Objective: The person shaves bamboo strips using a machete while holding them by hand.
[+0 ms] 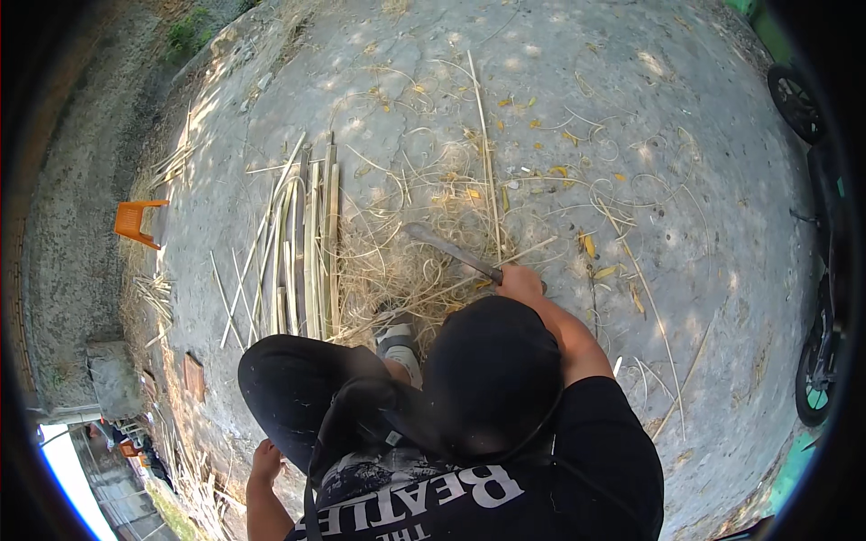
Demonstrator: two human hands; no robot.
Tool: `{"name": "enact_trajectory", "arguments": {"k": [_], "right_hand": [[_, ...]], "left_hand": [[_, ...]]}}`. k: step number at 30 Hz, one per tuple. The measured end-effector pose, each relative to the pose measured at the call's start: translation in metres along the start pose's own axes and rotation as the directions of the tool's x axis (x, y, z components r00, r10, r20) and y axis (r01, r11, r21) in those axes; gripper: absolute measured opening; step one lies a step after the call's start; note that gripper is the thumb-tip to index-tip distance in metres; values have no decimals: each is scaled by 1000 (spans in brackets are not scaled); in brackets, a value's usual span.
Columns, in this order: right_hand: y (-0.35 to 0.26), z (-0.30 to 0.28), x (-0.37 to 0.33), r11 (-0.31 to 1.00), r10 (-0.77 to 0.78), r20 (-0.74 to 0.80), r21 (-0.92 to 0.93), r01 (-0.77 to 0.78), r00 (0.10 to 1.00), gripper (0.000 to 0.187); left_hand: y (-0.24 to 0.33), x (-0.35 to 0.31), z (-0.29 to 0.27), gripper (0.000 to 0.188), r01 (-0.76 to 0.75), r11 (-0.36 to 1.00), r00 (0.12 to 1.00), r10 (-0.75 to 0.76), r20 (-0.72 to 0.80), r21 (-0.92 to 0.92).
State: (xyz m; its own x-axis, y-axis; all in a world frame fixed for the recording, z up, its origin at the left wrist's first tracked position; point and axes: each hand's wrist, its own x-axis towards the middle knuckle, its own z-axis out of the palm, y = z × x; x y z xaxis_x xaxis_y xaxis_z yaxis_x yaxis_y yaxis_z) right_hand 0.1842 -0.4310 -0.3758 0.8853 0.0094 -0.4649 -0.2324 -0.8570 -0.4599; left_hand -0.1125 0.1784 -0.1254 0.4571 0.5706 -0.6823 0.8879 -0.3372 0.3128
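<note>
My right hand (520, 282) is closed round the handle of a machete (451, 250). Its dark blade, hooked at the tip, points up and left over a heap of curled bamboo shavings (383, 270). A pale bamboo strip (528, 250) lies beside that hand, and a longer upright strip (487, 153) reaches away from the blade. At the lower left, my left hand (266, 460) hangs low beside my bent leg. Its fingers are mostly hidden, so what it holds, if anything, does not show.
Split bamboo lengths (311, 243) lie in a row left of the shavings. An orange plastic stool (137, 222) stands at the far left. More bamboo pieces (194, 469) are piled at the lower left. Parked motorcycles (816, 361) line the right edge. Yellow leaves (588, 245) dot the concrete.
</note>
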Motion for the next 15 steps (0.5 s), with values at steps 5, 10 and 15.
{"name": "enact_trajectory", "arguments": {"k": [5, 10, 15], "right_hand": [[-10, 4, 1, 997, 75, 63, 1, -76, 995, 23], [-8, -24, -3, 993, 88, -55, 85, -83, 995, 22], [11, -82, 1, 975, 25, -284, 219, 39, 959, 23]], "left_hand": [[-31, 7, 4, 38, 176, 978, 984, -178, 14, 109], [-64, 6, 7, 35, 260, 963, 958, -266, 109, 71], [-79, 13, 14, 34, 247, 969, 956, -248, 155, 23]]}}
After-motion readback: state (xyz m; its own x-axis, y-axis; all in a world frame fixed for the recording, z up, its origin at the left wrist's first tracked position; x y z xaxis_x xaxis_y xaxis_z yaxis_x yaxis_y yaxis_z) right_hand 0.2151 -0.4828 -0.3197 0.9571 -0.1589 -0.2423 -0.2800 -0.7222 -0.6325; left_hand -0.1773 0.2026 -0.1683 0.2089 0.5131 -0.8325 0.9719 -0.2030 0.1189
